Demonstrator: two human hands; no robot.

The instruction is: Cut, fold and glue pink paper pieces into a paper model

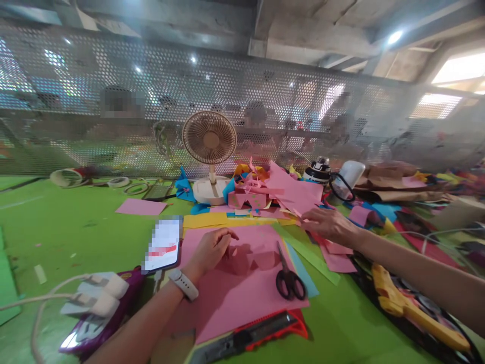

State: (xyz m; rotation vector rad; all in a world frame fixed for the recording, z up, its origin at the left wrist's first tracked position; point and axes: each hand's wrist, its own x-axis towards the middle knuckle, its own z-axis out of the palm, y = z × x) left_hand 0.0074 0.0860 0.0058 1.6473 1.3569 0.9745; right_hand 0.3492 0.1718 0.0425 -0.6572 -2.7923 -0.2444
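My left hand [210, 250] rests on a large pink paper sheet [231, 293], its fingers curled loosely with nothing seen in them. My right hand [329, 224] reaches out to the right of the sheet, fingers stretched flat over pink paper scraps [335, 258]. Black-handled scissors [288, 278] lie on the pink sheet between my two hands. A folded pink paper piece [261, 259] sits on the sheet just right of my left hand.
A small fan [209, 151] stands at the back, beside a heap of coloured paper [273, 192]. A phone [162, 245], plugs [100, 293], a red utility knife [257, 333] and a yellow glue gun [409, 306] lie nearby. A perforated metal screen [113, 101] closes off the back.
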